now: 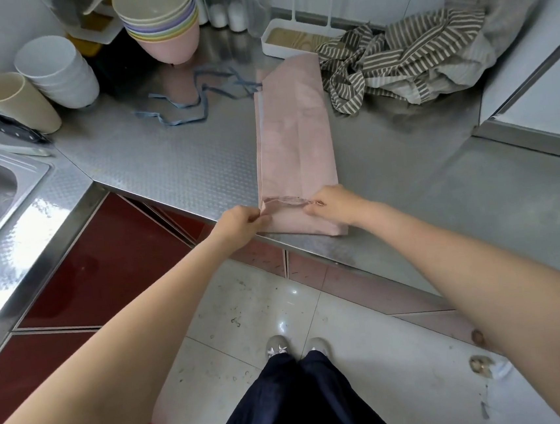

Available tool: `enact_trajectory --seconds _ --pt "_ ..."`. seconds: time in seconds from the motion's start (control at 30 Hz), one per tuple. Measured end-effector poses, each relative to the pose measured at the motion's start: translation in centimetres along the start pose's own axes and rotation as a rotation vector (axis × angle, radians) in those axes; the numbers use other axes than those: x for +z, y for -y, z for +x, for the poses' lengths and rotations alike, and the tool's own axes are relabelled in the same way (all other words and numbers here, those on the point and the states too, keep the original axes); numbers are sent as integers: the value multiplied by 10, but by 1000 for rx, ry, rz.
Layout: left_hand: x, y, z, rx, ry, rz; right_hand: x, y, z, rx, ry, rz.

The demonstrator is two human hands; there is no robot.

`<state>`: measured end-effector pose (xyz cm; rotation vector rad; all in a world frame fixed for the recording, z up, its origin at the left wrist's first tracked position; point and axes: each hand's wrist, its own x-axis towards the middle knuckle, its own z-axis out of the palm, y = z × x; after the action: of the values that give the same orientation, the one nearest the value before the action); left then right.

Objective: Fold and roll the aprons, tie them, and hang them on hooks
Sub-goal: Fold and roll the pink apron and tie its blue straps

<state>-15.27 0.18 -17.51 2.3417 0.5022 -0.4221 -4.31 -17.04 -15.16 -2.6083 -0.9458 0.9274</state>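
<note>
Both hands [282,213] — pink apron's [296,142] near edge.

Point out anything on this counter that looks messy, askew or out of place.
The striped apron lies crumpled in a heap at the back right of the steel counter, still unfolded. The blue ties sprawl in loose loops left of the pink apron, which is folded into a neat strip. Nothing looks spilled or damaged.

Pale pink apron [293,135], blue-grey ties [185,99], brown-and-white striped apron [407,59], dark red cabinet fronts [105,256].
</note>
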Motion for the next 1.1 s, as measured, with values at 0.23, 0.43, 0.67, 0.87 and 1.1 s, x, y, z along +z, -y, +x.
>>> enact_trajectory --seconds 0.23,0.43,0.67,0.87,1.1 --pt "-4 -12 17 -179 55 66 8 -7 8 216 36 282" --pt "-4 -22 18 -276 22 77 13 -11 17 279 -98 247" --pt "16 -26 4 545 -177 726 8 -3 29 336 -39 207" --pt "32 -11 9 387 113 909 6 -10 29 371 -14 400" --pt "28 -17 13 292 121 898 -5 -17 26 396 36 483"
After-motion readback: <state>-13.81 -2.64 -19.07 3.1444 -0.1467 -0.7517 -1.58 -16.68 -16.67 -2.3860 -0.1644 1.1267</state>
